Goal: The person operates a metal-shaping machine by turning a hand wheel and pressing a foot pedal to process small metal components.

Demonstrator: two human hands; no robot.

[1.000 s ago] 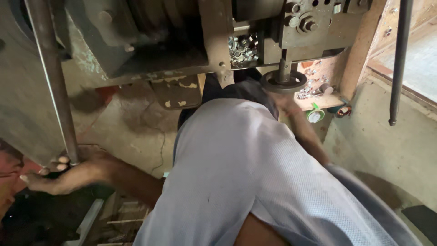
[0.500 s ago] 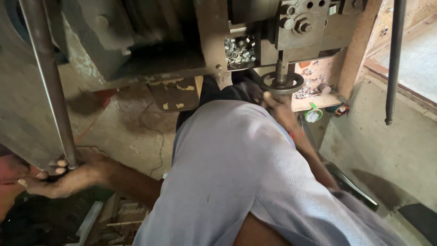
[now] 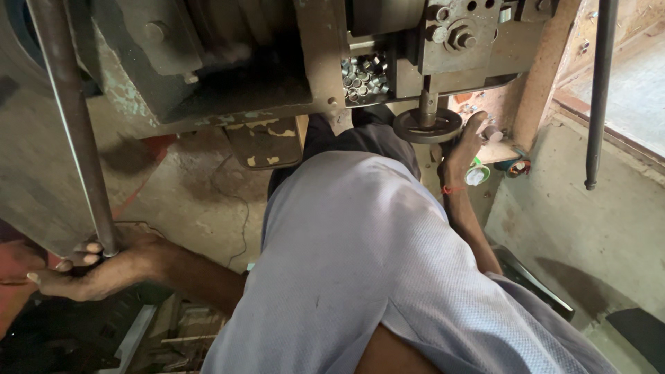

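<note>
L fingers (image 3: 80, 260) wrap rod (image 3: 76, 138) | R fingers (image 3: 471, 128) by handwheel (image 3: 427, 126), grip unclear

A small round container with a green-and-white top (image 3: 476, 174) sits right of centre in the frame. Just right of it lies another small round container, dark with red and blue colours (image 3: 518, 167). No signs or screens show.
</note>
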